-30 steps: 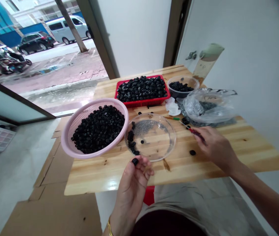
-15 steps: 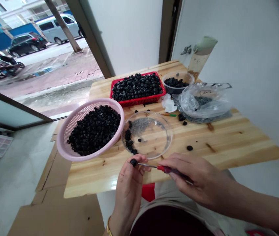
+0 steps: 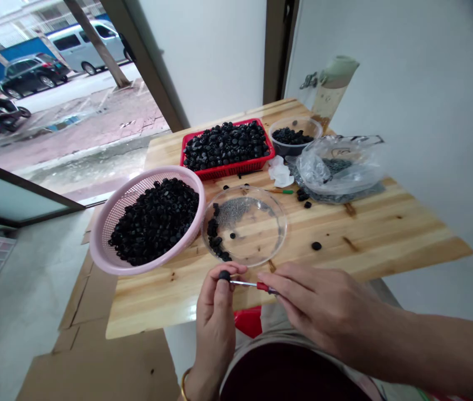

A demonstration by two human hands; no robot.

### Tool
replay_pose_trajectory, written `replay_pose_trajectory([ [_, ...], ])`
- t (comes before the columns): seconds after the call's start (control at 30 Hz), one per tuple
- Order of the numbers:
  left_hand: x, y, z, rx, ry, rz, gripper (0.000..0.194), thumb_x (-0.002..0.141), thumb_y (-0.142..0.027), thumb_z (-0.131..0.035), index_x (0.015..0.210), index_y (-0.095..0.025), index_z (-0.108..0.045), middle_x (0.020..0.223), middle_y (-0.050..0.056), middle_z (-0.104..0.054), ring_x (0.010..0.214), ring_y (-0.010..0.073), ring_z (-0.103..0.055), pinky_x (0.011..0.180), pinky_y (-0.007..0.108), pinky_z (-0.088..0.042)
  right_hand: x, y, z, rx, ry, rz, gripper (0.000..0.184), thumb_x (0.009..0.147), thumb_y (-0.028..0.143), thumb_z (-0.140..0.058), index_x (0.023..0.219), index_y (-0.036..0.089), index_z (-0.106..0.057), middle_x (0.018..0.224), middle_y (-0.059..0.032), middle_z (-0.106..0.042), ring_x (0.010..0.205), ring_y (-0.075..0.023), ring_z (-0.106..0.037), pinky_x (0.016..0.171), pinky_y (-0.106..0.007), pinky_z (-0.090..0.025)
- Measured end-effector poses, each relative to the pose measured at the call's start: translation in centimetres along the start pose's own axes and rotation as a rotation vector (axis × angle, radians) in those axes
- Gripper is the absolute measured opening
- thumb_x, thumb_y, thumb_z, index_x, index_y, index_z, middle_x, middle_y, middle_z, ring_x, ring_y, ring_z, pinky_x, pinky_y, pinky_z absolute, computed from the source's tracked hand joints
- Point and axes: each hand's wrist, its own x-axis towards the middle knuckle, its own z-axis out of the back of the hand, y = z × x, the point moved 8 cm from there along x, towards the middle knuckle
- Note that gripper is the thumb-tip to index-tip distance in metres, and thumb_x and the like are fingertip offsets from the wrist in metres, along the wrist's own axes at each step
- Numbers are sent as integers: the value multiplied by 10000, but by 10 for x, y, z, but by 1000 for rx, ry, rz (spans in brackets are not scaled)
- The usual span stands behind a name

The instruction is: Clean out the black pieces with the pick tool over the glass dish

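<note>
My left hand [image 3: 216, 312] pinches a small black round part [image 3: 224, 275] at its fingertips, just in front of the table's near edge. My right hand [image 3: 324, 303] grips a red-handled screwdriver [image 3: 253, 285] whose metal tip touches that black part. Right behind my hands stands a clear plastic dish [image 3: 244, 224] with small metal screws and a few black parts in it. A pink basket [image 3: 148, 217] full of black parts sits to its left.
A red tray [image 3: 226, 146] heaped with black parts, a clear tub [image 3: 295, 136] of more and a clear plastic bag [image 3: 339, 167] line the back of the wooden table [image 3: 387, 228]. Loose black parts [image 3: 316, 245] lie on the table. Cardboard covers the floor at left.
My right hand picked up the screwdriver from the right of the table and brought its tip to the black part in my left hand. The view shifted slightly.
</note>
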Motion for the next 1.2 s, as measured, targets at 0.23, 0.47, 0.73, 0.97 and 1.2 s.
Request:
replay_pose_trajectory([
  [0.23, -1, 0, -9, -12, -81, -93, 163, 955, -391, -609, 965, -256, -700, 875, 9, -716, 877, 172, -674, 884, 301, -525, -9, 24, -24, -266, -23, 85, 472, 930, 3, -343, 1355, -65, -535, 1116, -233, -728, 963, -315, -723, 773, -389, -645],
  [0.47, 14, 3, -25, -105, -186, -107, 178, 960, -424, -594, 947, -256, -653, 750, -21, -695, 847, 173, -712, 769, 275, -554, -13, 14, -59, -204, -297, -204, 442, 984, 1, -323, 1341, 48, -579, 1058, -187, -726, 890, -240, -738, 701, -286, -633],
  [0.73, 19, 3, -26, -182, -161, -42, 174, 944, -401, -615, 925, -234, -657, 776, -3, -683, 886, 172, -693, 770, 265, -557, -12, -6, -67, 142, -249, -291, 419, 981, 49, -348, 1353, 98, -536, 1124, -172, -674, 961, -242, -720, 792, -363, -661],
  [0.97, 27, -5, -15, -190, -56, 85, 191, 806, -358, -755, 856, -178, -717, 721, -14, -577, 607, 84, -503, 527, 172, -438, -3, -6, -31, 73, -6, -187, 443, 952, 46, -363, 1369, 96, -506, 1182, -180, -667, 1028, -275, -705, 773, -393, -666],
  [1.2, 23, 2, -16, -336, -53, 196, 285, 796, -340, -788, 1010, -160, -740, 644, -31, -531, 554, 72, -462, 431, 145, -356, -1, -6, -24, 82, -59, -203, 404, 976, 64, -364, 1344, 83, -530, 1153, -176, -685, 1018, -267, -714, 785, -391, -662],
])
